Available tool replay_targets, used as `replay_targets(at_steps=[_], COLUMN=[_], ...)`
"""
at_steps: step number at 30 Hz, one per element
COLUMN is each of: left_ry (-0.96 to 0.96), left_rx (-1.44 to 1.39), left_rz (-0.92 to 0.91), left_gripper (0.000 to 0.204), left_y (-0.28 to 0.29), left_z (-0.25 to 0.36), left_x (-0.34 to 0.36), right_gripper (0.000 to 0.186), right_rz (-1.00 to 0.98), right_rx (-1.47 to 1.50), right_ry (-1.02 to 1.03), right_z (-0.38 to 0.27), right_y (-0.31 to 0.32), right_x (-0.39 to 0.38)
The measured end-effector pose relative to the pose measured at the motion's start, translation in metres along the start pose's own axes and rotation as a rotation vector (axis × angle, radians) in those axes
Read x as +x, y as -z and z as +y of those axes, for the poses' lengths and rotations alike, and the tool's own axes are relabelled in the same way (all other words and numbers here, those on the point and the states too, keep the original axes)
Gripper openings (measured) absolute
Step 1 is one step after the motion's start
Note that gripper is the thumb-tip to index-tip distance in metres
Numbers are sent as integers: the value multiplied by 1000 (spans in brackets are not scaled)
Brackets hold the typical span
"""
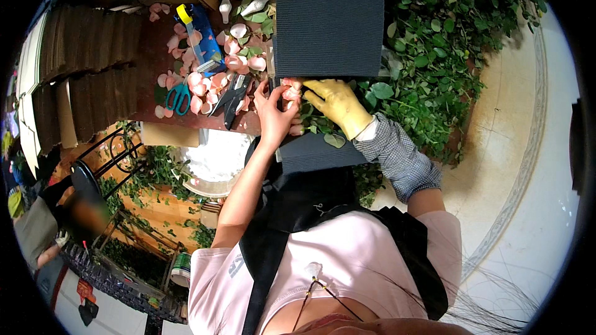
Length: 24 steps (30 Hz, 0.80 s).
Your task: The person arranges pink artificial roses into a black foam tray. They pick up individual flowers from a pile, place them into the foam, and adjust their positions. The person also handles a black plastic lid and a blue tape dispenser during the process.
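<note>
A cluster of pink roses (290,90) sits in a gap between a dark grey ribbed board (329,18) and a lower ribbed piece (323,152). My left hand (273,111), bare, has its fingers curled on these blooms from the left. My right hand (338,105), in a yellow glove and checked sleeve, reaches from the right, fingers apart and slightly bent, fingertips at the roses. Green leaves (380,92) lie just beside it. Black-handled cutters (231,102), teal scissors (179,99) and loose pink petals (202,90) are left of my hands.
Blue tape dispenser (205,40) on the red-brown table (149,49). Stacked cardboard (81,62) at left, heaped foliage (434,68) at right. Below are a white-filled basin (211,155) and leaf-strewn floor (155,195). Another person (34,229) is at lower left, near a black stool (84,180).
</note>
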<state>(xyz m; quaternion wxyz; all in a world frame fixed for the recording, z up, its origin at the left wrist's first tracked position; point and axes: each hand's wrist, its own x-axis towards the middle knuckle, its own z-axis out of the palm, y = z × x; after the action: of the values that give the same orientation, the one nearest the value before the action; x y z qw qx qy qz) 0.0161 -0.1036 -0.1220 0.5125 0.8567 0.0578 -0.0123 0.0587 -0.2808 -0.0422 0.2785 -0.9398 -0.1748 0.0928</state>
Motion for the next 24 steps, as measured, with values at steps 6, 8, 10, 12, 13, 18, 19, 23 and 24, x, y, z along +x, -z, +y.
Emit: replay_targets(at_steps=[6,8,10,12,13,18,19,23,24], left_ry=[50,108,162,193,225,-5,-2,-244,-258], left_rx=[-52,-211,-317,-283,-180,82,40,501,627], left_rz=[-58,-90,-86,-58,-94,-275,-358,-413,-409], left_gripper=[46,46,40,25,24,20,20,32,30], left_y=[7,21,38,61,68,79,73,29,18], left_z=[-9,-20,-35,-28,-24,51,62,78,79], left_x=[3,5,5,6,3,-10,-11,-34,-38], right_gripper=[22,22,23,25,25,23,21,31,34], right_rz=[-37,63,-28,-48,-23,-153,-145,-147,-115], right_rx=[-204,-95,-226,-378,-465,-626,-617,-208,-56], right_ry=[74,87,93,134,173,153,159,57,49], right_z=[-9,-4,-12,-12,-9,-17,-17,-22,-25], right_y=[-3,-11,-5,-6,-14,-17,-17,5,16], right_x=[5,2,1,2,2,3,4,3,3])
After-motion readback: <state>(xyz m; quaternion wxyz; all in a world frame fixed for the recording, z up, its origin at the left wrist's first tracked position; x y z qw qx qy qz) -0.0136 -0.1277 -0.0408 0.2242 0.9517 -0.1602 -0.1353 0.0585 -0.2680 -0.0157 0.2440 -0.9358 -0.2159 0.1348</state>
